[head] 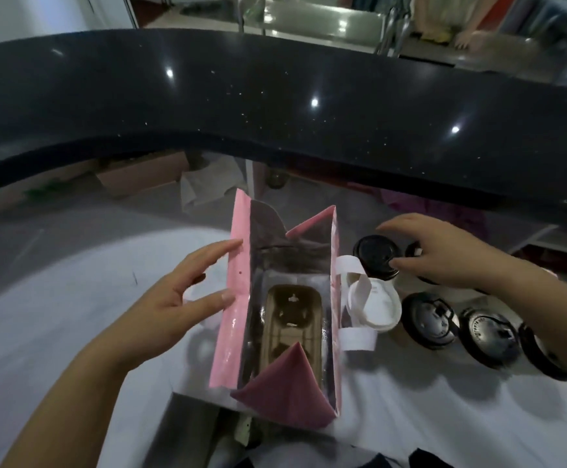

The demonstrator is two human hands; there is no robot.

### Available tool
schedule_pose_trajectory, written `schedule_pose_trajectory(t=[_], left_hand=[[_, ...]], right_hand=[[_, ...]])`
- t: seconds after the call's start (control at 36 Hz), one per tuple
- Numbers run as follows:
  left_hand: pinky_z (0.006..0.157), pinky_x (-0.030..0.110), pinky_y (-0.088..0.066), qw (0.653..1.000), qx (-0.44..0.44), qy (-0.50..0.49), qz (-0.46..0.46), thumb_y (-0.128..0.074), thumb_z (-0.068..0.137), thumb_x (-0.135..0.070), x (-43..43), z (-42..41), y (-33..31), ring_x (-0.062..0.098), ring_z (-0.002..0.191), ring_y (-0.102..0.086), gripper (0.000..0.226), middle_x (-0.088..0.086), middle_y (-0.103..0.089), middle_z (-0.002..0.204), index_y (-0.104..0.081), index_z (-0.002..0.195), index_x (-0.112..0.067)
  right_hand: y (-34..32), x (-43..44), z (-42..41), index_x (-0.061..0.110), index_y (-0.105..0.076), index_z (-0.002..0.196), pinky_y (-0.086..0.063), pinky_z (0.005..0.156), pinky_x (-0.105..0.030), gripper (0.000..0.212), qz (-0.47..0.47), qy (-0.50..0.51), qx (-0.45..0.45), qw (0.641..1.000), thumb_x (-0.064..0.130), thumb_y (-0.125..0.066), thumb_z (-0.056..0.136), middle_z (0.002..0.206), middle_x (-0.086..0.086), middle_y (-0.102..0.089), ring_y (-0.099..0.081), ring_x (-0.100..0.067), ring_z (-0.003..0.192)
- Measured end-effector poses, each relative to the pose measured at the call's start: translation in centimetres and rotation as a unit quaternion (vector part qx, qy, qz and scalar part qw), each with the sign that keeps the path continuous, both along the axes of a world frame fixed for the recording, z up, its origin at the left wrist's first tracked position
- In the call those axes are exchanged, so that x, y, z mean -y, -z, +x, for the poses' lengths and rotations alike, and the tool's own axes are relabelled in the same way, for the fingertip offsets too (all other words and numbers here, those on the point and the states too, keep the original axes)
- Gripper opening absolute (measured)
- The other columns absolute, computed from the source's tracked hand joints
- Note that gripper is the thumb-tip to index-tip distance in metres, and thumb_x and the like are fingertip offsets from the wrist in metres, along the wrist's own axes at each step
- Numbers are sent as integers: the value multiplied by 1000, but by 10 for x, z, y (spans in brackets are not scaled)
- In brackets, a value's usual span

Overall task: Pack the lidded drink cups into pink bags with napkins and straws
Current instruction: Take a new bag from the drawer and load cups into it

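Two relaxed hands: left hand (177,298) flat against the nine-o'clock wall of the pink bag (232,319), right hand (444,251) spread over a black-lidded cup (374,253) at its three o'clock.

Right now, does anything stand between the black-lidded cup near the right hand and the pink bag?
Only the white handle of the pink bag, flopped over its right wall beside the black-lidded cup. The bag's mouth stands open; lifting the cup over the handle should clear it.

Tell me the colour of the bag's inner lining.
Shiny silver; the bag lining shows in the head view.
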State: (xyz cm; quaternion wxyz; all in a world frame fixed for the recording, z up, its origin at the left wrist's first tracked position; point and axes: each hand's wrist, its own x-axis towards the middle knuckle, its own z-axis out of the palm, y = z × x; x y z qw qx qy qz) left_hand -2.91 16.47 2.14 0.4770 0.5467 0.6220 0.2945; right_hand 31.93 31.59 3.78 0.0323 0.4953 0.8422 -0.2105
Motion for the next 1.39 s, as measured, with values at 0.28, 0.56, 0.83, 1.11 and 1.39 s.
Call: schedule_pose_trajectory(t=[0.28, 0.56, 0.83, 1.11, 1.39], left_hand=[[117, 44, -12, 952, -257, 70, 151, -47, 84, -70, 6, 2, -17, 4, 150, 0, 68, -40, 5, 155, -4, 137, -75], [114, 32, -10, 961, -222, 85, 142, -45, 87, -68, 4, 7, -3, -9, 146, 3, 51, -49, 4, 149, -19, 130, -78], [119, 41, -20, 974, -194, 50, 105, -37, 74, -80, 10, 10, -4, -11, 143, -4, 63, -57, 1, 139, -10, 131, -78], [117, 42, -23, 980, -160, 43, 114, -52, 81, -73, 7, 13, -7, -13, 140, -10, 58, -56, -5, 140, -19, 128, -80], [117, 43, -27, 976, -162, 25, 144, -49, 86, -66, 10, 14, -1, -2, 145, -18, 45, -48, -18, 144, -36, 128, -72]], right_hand=[[39, -50, -23, 51, -23, 148, -37, 99, -43, 94, -47, -97, 243, 964, 28, -74, 73, 154, 10, -29, -40, -22, 136], [45, -50, -26, 56, -34, 139, -42, 99, -44, 83, -88, -100, 220, 966, 30, -75, 72, 137, 15, -43, -50, -16, 122], [33, -49, -19, 52, -35, 140, -49, 95, -41, 84, -62, -55, 168, 982, 30, -76, 70, 138, 11, -42, -52, -21, 117], [-48, -26, -4, 56, -34, 140, -52, 93, -40, 87, 22, 12, 79, 997, 37, -78, 68, 139, 18, -41, -55, -13, 110], [-149, 27, -36, 58, -39, 139, -49, 99, -47, 85, 124, -32, -6, 992, 45, -78, 65, 135, 23, -43, -56, -16, 115]])
